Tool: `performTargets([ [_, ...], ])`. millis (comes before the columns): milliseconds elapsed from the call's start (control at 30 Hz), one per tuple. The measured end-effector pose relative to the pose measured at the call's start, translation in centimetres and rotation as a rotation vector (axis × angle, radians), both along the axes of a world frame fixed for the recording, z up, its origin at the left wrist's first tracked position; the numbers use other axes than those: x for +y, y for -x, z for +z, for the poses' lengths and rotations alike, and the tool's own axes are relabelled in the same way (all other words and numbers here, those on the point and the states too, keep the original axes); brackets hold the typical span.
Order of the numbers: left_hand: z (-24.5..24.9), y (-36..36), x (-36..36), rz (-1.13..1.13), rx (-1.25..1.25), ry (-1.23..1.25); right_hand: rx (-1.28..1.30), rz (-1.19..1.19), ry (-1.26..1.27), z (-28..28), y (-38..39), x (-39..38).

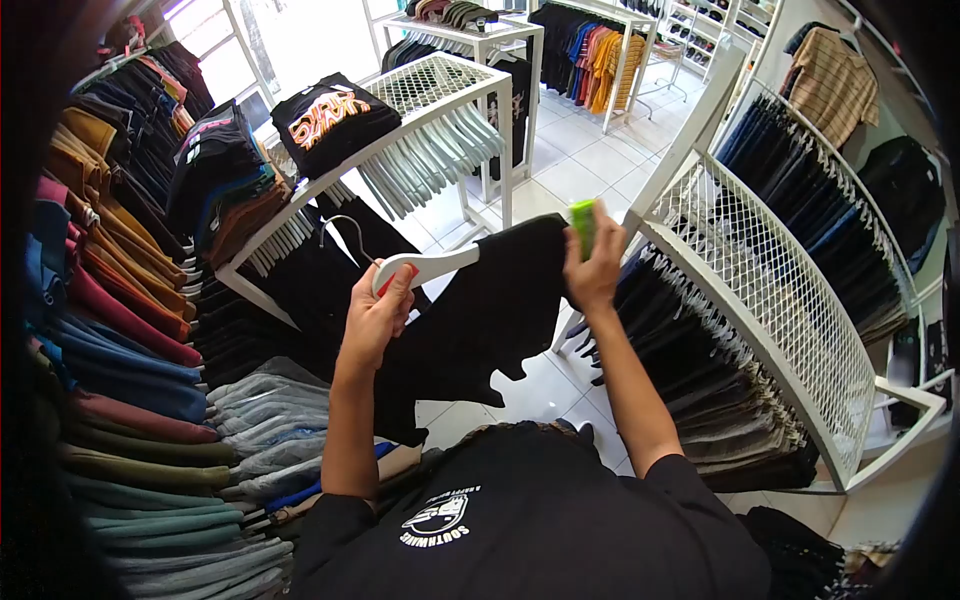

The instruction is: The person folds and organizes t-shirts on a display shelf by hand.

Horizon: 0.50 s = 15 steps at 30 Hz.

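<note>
My left hand (375,310) is closed around one end of a white clothes hanger (440,267), whose metal hook points up and to the left. A red mark shows beside the thumb. From the hanger's other arm a black garment (490,305) hangs down in front of me, its lower edge uneven. At the garment's upper right corner, my right hand (597,262) is closed on a small bright green object (582,225), its fingers slightly blurred. What kind of object it is I cannot tell.
A white rack (490,95) with hanging clothes and a folded black T-shirt (335,120) on top stands ahead. Dense rows of coloured shirts (140,345) fill my left. On the right is a white mesh-topped rack (765,290) of dark trousers. White tiled floor (570,155) runs between.
</note>
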<state>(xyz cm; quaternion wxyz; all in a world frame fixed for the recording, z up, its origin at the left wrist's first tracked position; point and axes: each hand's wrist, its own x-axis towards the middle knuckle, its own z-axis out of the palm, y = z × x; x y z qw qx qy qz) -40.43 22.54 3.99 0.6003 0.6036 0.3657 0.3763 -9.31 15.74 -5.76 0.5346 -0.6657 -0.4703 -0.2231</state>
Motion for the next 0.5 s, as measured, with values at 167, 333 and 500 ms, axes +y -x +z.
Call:
performTargets([
  [167,-0.2,0.1,-0.4,0.022,0.017,-0.025,0.090,0.012,-0.067,2.1,1.3,-1.6],
  [333,0.2,-1.2,-0.8,-0.052,0.041,-0.015,-0.265,0.238,0.006,3.3,6.3,-1.9],
  [500,-0.1,0.0,-0.8,0.012,0.047,-0.038,0.144,-0.127,0.125,-1.2,0.1,-0.6],
])
